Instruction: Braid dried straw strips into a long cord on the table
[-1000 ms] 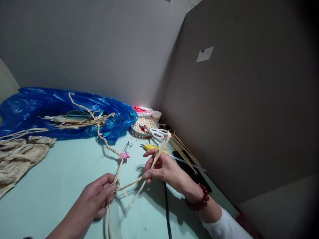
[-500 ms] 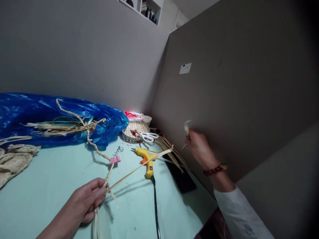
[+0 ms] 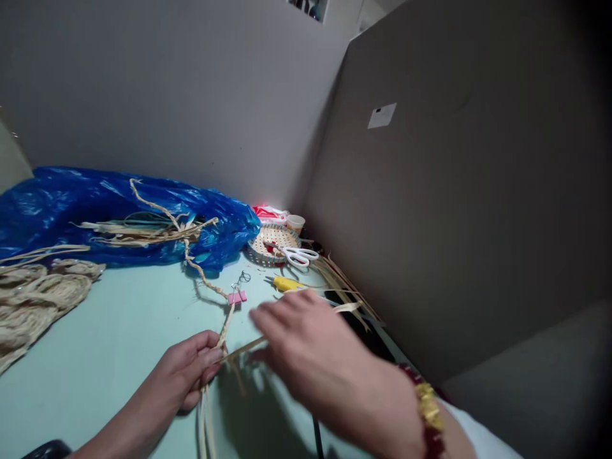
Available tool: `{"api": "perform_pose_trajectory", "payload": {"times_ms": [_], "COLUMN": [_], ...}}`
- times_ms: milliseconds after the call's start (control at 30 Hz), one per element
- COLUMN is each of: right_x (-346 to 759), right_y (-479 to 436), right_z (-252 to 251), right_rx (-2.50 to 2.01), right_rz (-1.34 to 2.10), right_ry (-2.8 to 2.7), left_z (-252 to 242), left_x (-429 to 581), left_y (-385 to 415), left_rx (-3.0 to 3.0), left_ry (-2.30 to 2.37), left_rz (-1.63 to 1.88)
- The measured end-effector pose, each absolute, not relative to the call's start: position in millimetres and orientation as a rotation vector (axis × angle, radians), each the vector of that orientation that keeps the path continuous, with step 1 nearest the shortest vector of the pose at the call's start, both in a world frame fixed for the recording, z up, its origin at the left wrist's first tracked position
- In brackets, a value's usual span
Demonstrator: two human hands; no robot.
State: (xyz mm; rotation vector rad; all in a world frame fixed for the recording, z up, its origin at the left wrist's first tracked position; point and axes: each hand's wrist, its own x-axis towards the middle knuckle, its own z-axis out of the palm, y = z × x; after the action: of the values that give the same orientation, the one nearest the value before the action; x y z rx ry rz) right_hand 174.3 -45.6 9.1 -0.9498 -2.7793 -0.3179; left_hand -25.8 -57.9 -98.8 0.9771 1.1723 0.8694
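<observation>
My left hand (image 3: pixel 189 373) is closed in a pinch on a twisted straw braid (image 3: pixel 225 322) low in the middle of the pale green table (image 3: pixel 119 338). The braid runs up to a pink binder clip (image 3: pixel 238 297) and on towards the blue bag. A loose flat straw strip (image 3: pixel 306 319) leads from the pinch to the right. My right hand (image 3: pixel 306 347) hovers over that strip, palm down, fingers stretched out and smeared by motion, holding nothing I can see.
A blue plastic bag (image 3: pixel 95 210) with straw lies at the back left. A pile of woven straw (image 3: pixel 33 299) sits at the left edge. A round woven tray (image 3: pixel 268 245), white scissors (image 3: pixel 299 256) and a yellow glue gun (image 3: pixel 287 284) are by the corner wall.
My right hand has come down from near the right wall and now sits over the straw strip beside my left hand. The left hand keeps its pinch on the braid.
</observation>
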Motion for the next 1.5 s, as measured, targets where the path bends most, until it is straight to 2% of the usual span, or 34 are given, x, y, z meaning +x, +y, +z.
{"api": "perform_pose_trajectory", "payload": {"times_ms": [100, 167, 233, 400, 500, 567, 667, 767, 933, 1033, 1200, 1267, 1500], "right_x": [150.5, 153.2, 164.5, 180.8, 170.7, 161.9, 154.6, 155.5, 158.7, 155.7, 149.5, 149.3, 151.8], "right_y": [-55.2, -56.7, -57.3, -59.5, -59.8, -59.3, -57.8, -56.4, -55.8, -54.4, -45.6, -41.0, -34.4], "right_z": [-34.9, -48.7, -47.3, -29.0, -36.1, -44.5, -51.9, -50.0, -41.7, -42.2, -49.6, -51.0, -46.7], "right_rx": [-0.839, -0.911, -1.056, -1.335, -1.319, -1.282, -1.259, -1.258, -1.318, -1.321, -1.124, -1.121, -1.272], "right_rz": [-0.32, -0.126, 0.241, 1.223, 1.486, 1.46, 1.225, 0.974, 0.804, 0.804, 1.176, 1.227, 0.831], "right_ry": [-2.935, -2.966, -2.892, -2.283, -2.061, -2.085, -2.241, -2.398, -2.506, -2.436, -2.261, -2.232, -2.483], "left_z": [-98.8, -97.8, -96.8, -96.1, -95.5, -94.6, -93.6, -93.7, -91.8, -89.4, -88.6, -89.2, -90.3], "left_x": [-25.6, -25.3, -25.2, -26.9, -27.7, -27.6, -27.0, -26.9, -26.3, -25.4, -25.3, -25.8, -26.3], "left_y": [-58.8, -59.1, -59.1, -61.2, -62.7, -63.0, -62.7, -62.4, -63.4, -63.9, -63.8, -63.8, -62.2], "left_rx": [0.983, 0.983, 0.975, 0.979, 0.98, 0.973, 0.978, 0.998, 0.992, 1.002, 0.985, 0.987, 0.991], "left_ry": [1.155, 1.155, 1.136, 1.1, 1.091, 1.079, 1.081, 1.077, 1.118, 1.15, 1.146, 1.126, 1.107], "left_rz": [0.894, 0.905, 0.925, 0.948, 0.937, 0.933, 0.926, 0.917, 0.901, 0.894, 0.907, 0.897, 0.837]}}
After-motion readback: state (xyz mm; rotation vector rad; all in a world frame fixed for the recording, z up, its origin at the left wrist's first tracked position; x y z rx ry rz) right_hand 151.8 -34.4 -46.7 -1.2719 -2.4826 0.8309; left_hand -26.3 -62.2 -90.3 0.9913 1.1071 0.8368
